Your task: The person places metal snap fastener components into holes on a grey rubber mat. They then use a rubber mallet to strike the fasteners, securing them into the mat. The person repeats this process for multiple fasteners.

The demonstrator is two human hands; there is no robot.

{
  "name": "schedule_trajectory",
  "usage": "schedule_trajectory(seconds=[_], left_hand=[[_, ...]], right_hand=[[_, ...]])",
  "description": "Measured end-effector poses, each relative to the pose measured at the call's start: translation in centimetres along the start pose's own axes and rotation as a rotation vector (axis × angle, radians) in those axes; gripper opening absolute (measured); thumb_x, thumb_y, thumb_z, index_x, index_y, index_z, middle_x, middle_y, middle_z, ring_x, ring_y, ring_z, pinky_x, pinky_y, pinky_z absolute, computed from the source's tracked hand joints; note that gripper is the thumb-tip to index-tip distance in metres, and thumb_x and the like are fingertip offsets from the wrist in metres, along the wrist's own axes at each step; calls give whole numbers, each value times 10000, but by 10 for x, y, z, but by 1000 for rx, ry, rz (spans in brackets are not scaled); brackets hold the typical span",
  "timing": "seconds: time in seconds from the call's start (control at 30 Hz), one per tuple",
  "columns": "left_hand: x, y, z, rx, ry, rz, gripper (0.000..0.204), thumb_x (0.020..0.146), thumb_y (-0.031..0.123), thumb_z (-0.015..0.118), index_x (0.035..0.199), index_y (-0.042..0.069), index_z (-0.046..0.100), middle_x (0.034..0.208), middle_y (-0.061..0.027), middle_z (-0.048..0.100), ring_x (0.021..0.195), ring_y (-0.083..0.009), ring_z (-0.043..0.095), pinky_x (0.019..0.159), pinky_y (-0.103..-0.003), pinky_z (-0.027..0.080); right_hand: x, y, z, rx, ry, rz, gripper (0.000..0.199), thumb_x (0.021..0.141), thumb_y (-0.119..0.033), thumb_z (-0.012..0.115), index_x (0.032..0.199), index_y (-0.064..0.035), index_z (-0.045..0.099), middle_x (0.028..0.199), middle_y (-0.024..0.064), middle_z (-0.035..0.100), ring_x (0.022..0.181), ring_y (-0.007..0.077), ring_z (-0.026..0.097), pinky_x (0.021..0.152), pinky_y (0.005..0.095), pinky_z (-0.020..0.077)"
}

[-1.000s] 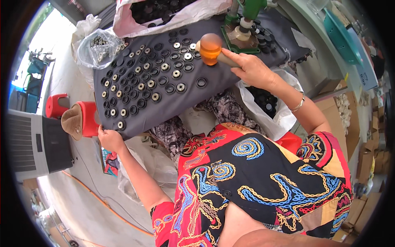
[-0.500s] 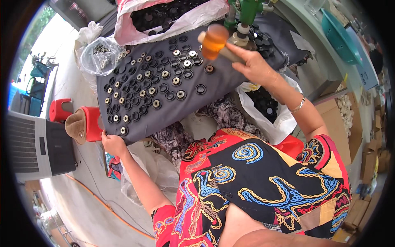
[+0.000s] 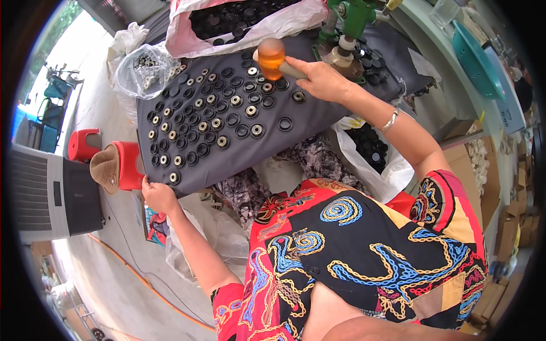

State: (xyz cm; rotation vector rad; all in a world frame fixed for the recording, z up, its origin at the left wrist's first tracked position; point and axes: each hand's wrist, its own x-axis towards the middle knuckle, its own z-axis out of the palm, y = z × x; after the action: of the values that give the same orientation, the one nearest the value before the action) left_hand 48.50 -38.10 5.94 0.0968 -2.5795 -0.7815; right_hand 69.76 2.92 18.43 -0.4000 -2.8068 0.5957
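My right hand (image 3: 321, 79) is closed round the pale handle of a mallet with an amber head (image 3: 271, 58). The mallet head is over the far middle of a dark grey cloth-covered table (image 3: 233, 163), above or against the pieces there; its contact is hidden. Many round black rings (image 3: 242, 131) lie in loose rows on the cloth. Some carry a silvery metal centre, like the ring (image 3: 257, 130) near the middle. My left hand (image 3: 159, 196) grips the table's near left corner, its fingers at the cloth edge beside a ring with a metal centre (image 3: 174, 178).
A white sack (image 3: 173, 35) of black parts lies at the back, beside a clear bag (image 3: 139, 71) of small metal pieces. A green hand press (image 3: 357, 23) stands back right. Another white sack (image 3: 398, 176) sits below the right edge. Red stools (image 3: 129, 165) stand left.
My right hand and the mallet have moved left over the rows of rings. My left hand stays at the table corner. The whole view has shifted slightly.
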Motion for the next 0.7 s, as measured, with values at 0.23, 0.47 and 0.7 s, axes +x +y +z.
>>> schedule_trajectory(seconds=[0.23, 0.47, 0.7], left_hand=[[-1, -7, 3, -5, 24, 38, 346, 854, 107, 446, 1138, 60, 638, 1102, -158, 655, 988, -343, 619, 843, -426, 473], [7, -32, 12, 21, 45, 195, 386, 841, 146, 414, 1134, 14, 627, 1085, -218, 643, 972, -394, 602, 845, -463, 462], [15, -31, 13, 65, 17, 257, 411, 841, 154, 405, 1161, 38, 634, 1092, -204, 653, 969, -383, 615, 835, -446, 472]], right_hand=[[-10, -7, -5, 138, 33, -89, 623, 808, -78, 614, 1398, -85, 415, 1066, 228, 635, 967, 366, 626, 835, 395, 494], [-30, -12, 3, 39, 74, -178, 599, 774, -138, 623, 1335, -64, 425, 877, 260, 630, 860, 412, 624, 739, 484, 497], [-120, 19, -32, 636, 241, 231, 454, 813, -119, 662, 1218, -14, 487, 847, 42, 592, 689, 106, 583, 602, 271, 493]])
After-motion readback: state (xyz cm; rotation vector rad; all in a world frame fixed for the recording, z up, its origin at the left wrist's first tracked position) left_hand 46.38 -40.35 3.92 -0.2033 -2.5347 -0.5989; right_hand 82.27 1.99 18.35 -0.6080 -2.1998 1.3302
